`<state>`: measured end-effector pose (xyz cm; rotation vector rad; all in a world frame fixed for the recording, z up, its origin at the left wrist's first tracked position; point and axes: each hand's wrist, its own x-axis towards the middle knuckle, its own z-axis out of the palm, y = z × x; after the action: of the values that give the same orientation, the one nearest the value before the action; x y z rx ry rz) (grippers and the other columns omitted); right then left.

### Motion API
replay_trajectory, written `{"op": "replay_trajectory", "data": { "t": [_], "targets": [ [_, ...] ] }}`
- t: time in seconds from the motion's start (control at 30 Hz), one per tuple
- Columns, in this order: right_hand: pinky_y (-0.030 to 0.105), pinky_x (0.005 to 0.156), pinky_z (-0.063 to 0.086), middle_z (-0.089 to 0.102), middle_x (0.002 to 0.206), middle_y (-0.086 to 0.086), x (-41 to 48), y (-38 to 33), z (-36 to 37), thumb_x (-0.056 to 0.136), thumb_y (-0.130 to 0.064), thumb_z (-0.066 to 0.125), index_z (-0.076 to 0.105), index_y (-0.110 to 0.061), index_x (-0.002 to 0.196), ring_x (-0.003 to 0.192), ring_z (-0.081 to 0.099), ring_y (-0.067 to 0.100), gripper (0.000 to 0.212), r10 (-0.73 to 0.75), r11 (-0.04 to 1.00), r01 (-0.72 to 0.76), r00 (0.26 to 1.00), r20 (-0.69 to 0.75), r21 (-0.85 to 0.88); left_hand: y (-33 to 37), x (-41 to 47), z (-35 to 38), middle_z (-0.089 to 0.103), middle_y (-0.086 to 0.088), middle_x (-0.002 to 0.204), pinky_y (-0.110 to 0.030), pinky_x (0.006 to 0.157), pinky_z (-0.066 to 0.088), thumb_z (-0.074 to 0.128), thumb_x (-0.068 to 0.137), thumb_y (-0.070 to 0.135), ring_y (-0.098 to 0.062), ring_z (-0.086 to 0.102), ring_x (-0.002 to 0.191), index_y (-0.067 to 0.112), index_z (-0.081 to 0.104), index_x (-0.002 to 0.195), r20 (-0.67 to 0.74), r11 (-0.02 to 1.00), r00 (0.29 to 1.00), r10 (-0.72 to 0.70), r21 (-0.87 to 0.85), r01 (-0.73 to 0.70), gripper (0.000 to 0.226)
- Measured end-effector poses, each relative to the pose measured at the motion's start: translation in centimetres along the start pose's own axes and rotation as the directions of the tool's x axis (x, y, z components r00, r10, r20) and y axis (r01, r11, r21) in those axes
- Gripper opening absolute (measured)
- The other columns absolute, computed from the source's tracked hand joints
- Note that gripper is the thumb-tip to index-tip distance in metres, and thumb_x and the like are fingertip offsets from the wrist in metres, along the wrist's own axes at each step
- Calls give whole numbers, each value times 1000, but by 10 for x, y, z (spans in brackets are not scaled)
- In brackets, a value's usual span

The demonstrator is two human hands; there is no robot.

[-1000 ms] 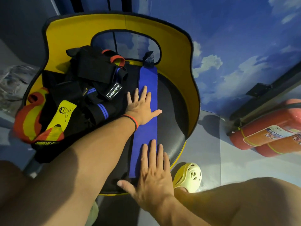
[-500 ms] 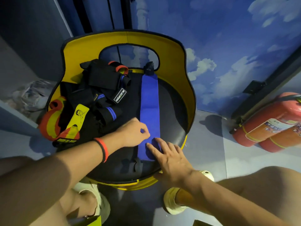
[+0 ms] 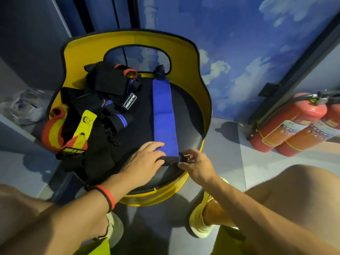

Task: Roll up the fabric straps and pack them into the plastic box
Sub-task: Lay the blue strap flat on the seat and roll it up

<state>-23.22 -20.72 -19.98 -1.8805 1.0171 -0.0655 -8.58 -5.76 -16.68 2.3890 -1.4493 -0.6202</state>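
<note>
Blue strap: lies flat and lengthwise on the chair seat, right of centre, running from the foot of the backrest to the near edge
Far end: a dark loop sits at the base of the backrest's cut-out
Near end: a black patch, turned up at the seat's front edge between the two hands
Left hand: grip loose, fingers laid almost flat over the strap's near left edge and pressing on it; thumb hidden
Right hand: grip closed in a pinch, thumb and fingertips on the right corner of the black patch
Heap of straps: mostly black, some with blue stripes, piled on the seat's left half, just beside the blue strap
Other pieces in the heap: a yellow tab with a line drawing, a red-and-yellow band at the left rim
Chair backrest: yellow, curved, black-edged
Left wrist: red and black wristband
Floor: grey; pale yellow shoe below the seat
Right side: two red fire extinguishers against a cloud-painted wall
</note>
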Motion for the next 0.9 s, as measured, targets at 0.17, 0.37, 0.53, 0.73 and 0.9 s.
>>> {"op": "replay_trajectory", "data": {
  "t": [0.17, 0.37, 0.53, 0.73, 0.9],
  "targets": [
    [6, 63, 42, 68, 90, -9, 0, 5, -2, 90, -15, 75, 71, -20, 104, 77, 61, 7, 15, -9, 1000, 9, 999, -32, 20, -3, 19, -20, 65, -4, 110, -43, 86, 51, 43, 107, 33, -27, 61, 100, 24, 55, 113, 111, 983, 989, -97, -143, 113, 16],
    [37, 90, 53, 65, 90, -19, -1, 2, -3, 83, -10, 74, 61, -37, 89, 89, 63, 14, 31, -53, 988, 49, 998, -21, -146, -8, 47, -39, 51, -3, 87, -36, 67, 35, 43, 105, 33, -20, 45, 77, 18, 46, 87, 108, 928, 967, -229, -274, 251, 23],
    [49, 104, 44, 65, 86, -18, -3, -2, 3, 75, -45, 78, 59, -35, 85, 88, 62, 8, 24, -142, 988, 141, 990, -17, -67, -10, 64, -45, 45, -4, 83, -35, 67, 30, 46, 105, 27, -21, 40, 76, 13, 47, 88, 101, 880, 945, -312, -344, 327, 22],
    [54, 119, 21, 62, 89, -16, -17, -1, 9, 83, -21, 74, 69, -31, 95, 97, 55, 12, 16, -564, 655, 554, 811, 156, -513, -10, 70, -44, 54, 1, 84, -31, 66, 36, 55, 99, 28, -18, 49, 79, 12, 59, 92, 147, 916, 957, -252, -283, 284, 18],
    [49, 117, 28, 59, 104, -3, -19, 19, 20, 87, -17, 71, 69, -26, 110, 100, 58, 20, 25, -708, 364, 663, 653, 268, -654, -16, 51, -36, 70, 14, 117, -33, 95, 50, 72, 90, 42, -8, 63, 109, 31, 75, 116, 191, 971, 975, -110, -189, 147, 29]
  ]
}}
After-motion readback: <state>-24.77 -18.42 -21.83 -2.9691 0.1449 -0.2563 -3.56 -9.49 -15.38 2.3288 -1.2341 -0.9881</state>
